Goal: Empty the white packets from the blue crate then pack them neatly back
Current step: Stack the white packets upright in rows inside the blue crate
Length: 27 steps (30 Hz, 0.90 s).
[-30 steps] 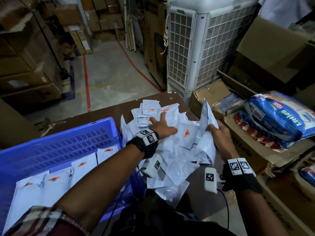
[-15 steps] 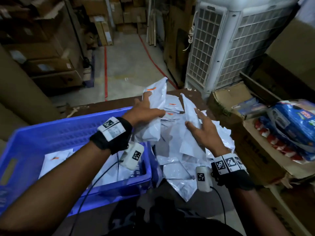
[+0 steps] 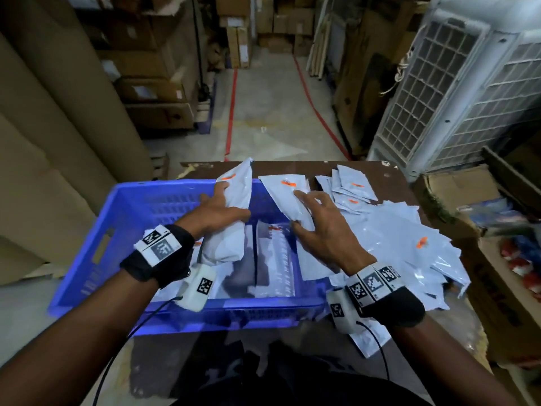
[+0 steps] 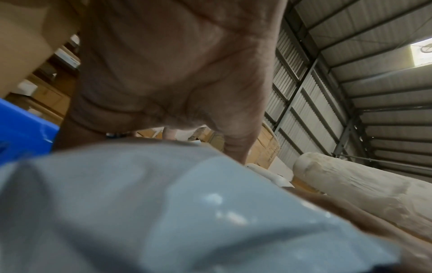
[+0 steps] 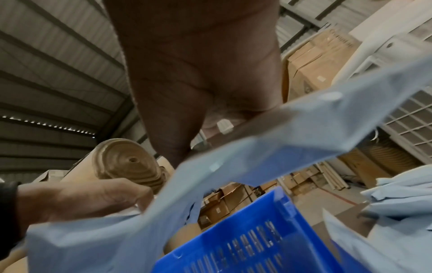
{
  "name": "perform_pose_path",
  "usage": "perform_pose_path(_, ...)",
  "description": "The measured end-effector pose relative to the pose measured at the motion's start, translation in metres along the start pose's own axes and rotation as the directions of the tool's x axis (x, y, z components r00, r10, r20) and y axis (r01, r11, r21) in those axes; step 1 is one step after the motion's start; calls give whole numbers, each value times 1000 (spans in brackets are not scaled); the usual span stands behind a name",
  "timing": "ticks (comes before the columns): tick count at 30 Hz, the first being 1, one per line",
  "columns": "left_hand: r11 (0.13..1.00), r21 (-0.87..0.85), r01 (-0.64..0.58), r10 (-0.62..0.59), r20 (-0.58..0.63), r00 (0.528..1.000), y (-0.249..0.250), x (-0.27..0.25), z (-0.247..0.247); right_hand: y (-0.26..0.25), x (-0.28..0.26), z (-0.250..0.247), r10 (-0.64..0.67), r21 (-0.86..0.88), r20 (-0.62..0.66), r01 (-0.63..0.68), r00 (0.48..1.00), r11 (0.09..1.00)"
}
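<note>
The blue crate (image 3: 87, 259) stands on the left of the table, with white packets (image 3: 275, 268) lying flat inside. Over the crate, my left hand (image 3: 225, 206) grips a white packet bundle (image 3: 231, 230), thumb and fingers curled round it. My right hand (image 3: 304, 212) pinches another white packet (image 3: 281, 191) above the crate's right side. A loose pile of white packets (image 3: 395, 238) with orange marks covers the table to the right. The left wrist view shows the held packet (image 4: 163, 212) under my palm. In the right wrist view a packet (image 5: 280, 144) hangs above the crate wall (image 5: 233, 240).
The brown table (image 3: 292, 168) ends just past the crate. A white air cooler (image 3: 456, 92) stands at the far right. Open cardboard boxes (image 3: 503, 288) crowd the right edge, and big cardboard rolls (image 3: 44, 142) lean at the left. A floor aisle runs ahead.
Both hands have left the pile and moved left over the crate, each carrying a white packet. The view has shifted left, so the crate now sits in the middle.
</note>
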<state>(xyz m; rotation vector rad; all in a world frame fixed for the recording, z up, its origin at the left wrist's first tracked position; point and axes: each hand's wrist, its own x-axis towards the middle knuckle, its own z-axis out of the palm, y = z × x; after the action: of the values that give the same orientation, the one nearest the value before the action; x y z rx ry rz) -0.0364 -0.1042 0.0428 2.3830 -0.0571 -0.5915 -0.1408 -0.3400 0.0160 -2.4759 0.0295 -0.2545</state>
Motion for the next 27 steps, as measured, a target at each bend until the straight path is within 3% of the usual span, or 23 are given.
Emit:
perform_pose_path(3,999,-9,43,-43,23,999,-26,3,-11,-21,11,8,23,-25,48,-21,999,999)
perform_pose_path(6,994,-10,111,-110,82,991,-47,6,-20,-34,25,24,95,-66,184,-84,978,994)
perform_pose_path(10,984,37,174,-177,122,977,-60,16,-25,-47,41,47,224,-155,348,-180,910,971)
perform_pose_path(14,960,195,202,-227,122,966,-69,30,-25,-61,60,72,302,-222,454,-222,838,950)
perform_pose_path(18,929,297,219,-265,123,956,-78,47,-18,-68,74,95,360,-315,510,-220,781,923)
perform_pose_path(21,940,290,178,-224,134,965,-72,52,-9,-69,82,105,394,-354,514,-229,762,907)
perform_pose_path(22,952,287,107,-158,158,975,-66,44,-9,-69,85,107,404,-369,511,-231,759,900)
perform_pose_path(27,937,346,57,-105,121,987,-65,62,18,-66,94,115,438,-437,473,-228,764,870)
